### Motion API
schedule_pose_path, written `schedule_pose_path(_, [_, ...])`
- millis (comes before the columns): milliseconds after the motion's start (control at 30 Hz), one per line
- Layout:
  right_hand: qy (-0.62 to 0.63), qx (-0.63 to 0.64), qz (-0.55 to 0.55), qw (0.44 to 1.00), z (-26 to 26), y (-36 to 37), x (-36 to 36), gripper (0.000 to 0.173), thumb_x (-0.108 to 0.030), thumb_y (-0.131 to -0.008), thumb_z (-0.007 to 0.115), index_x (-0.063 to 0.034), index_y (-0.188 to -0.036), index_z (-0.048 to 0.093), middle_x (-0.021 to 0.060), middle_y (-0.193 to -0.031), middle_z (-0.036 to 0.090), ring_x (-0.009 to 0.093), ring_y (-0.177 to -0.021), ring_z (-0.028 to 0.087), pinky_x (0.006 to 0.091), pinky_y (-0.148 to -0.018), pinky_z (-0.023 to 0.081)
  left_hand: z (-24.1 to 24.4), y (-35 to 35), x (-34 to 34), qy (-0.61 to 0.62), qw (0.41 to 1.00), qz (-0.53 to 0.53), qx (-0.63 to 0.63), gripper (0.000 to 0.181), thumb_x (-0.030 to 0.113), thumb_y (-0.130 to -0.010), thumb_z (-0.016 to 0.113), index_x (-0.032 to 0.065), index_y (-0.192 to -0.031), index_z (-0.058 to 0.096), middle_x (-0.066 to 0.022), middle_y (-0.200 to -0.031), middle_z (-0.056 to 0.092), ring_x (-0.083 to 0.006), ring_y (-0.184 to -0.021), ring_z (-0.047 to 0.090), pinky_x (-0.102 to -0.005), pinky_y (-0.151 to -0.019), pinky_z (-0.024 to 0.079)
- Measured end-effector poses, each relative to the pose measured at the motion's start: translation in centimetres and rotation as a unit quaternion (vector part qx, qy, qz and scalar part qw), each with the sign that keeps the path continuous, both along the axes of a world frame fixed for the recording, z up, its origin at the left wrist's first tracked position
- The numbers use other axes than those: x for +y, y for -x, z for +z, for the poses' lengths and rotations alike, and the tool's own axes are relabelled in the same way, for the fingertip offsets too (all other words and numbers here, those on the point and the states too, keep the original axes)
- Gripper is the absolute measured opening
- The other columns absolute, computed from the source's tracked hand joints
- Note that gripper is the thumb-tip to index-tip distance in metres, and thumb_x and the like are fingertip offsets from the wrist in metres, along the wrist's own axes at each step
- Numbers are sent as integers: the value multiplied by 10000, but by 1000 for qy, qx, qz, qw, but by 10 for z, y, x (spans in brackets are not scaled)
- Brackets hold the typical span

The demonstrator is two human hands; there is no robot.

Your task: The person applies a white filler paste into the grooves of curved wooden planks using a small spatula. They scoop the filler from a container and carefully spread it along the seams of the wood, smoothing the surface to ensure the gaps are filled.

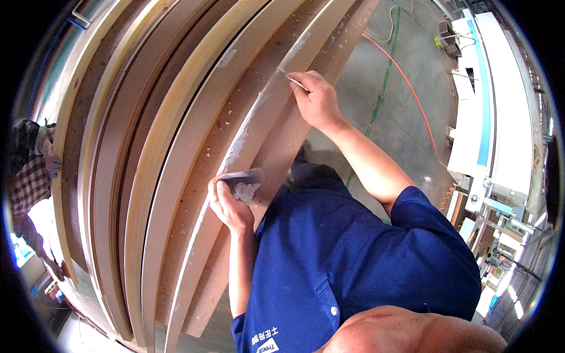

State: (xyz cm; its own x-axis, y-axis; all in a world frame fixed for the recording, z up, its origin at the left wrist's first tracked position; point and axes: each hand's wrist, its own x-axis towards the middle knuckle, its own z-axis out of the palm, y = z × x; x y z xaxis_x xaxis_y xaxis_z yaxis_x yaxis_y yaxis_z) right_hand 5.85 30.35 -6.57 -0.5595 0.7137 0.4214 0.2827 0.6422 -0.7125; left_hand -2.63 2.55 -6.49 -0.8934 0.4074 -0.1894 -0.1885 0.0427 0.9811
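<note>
My left hand (230, 206) grips a thin grey sheet (242, 176) whose face carries a patch of pale filler (246, 193). It is just beside the edge of a long wooden board (260, 128). Farther up the same board, my right hand (315, 99) pinches a small thin tool (298, 83), perhaps a filling knife. The tool's tip meets the board's edge. Whitish filler (238, 143) lies along that edge in an uneven strip, both above and below the tip.
More long boards (183, 128) stand in a row to the left, on a spotted brown panel (207, 154). Another person in a checked garment (28, 189) is at the far left. An orange hose (408, 81) crosses the grey floor (353, 106). Machinery (499, 212) stands at right.
</note>
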Motion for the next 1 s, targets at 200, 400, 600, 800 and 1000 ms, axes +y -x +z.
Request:
schedule_pose_path(200, [-12, -9, 30, 999, 5, -1, -19, 192, -54, -922, 690, -19, -1108, 720, 169, -989, 707, 349, -894, 702, 404, -768, 566, 3, -1, 1, -8, 1000, -1, -3, 288, 190, -1058, 410, 3, -1033, 627, -61, -901, 645, -132, -833, 592, -297, -786, 489])
schedule_pose_path(400, [-24, 0, 69, 997, 1, -1, -51, 187, -54, -891, 708, -46, -1078, 709, 152, -925, 683, 357, -840, 681, 421, -731, 553, 2, 0, 1, 0, 1000, -1, 1, 277, 184, -1056, 413, 9, -1033, 627, -58, -903, 642, -130, -832, 590, -293, -785, 489])
schedule_pose_path(600, [41, 16, 156, 987, 8, -7, -91, 168, -42, -896, 716, -22, -1063, 720, 160, -925, 696, 345, -831, 684, 408, -722, 554, -4, 1, -1, 7, 1000, 0, 1, 314, 251, -1054, 406, 21, -1035, 619, -58, -885, 629, -145, -802, 591, -296, -735, 492])
schedule_pose_path(800, [53, 40, 80, 995, 13, -12, -67, 156, -41, -922, 699, -23, -1073, 731, 162, -941, 704, 310, -833, 694, 387, -714, 552, -6, 1, 0, 6, 1000, 4, 9, 304, 247, -1051, 420, 24, -1053, 628, -51, -897, 637, -140, -803, 595, -301, -737, 499])
schedule_pose_path(1000, [93, -25, 115, 989, 15, -17, -62, 167, -53, -918, 710, -24, -1080, 736, 147, -918, 707, 285, -816, 699, 361, -710, 552, 5, 3, -2, -28, 993, 48, -100, 307, 249, -1034, 435, 22, -1068, 639, -83, -954, 655, -191, -884, 622, -341, -813, 508])
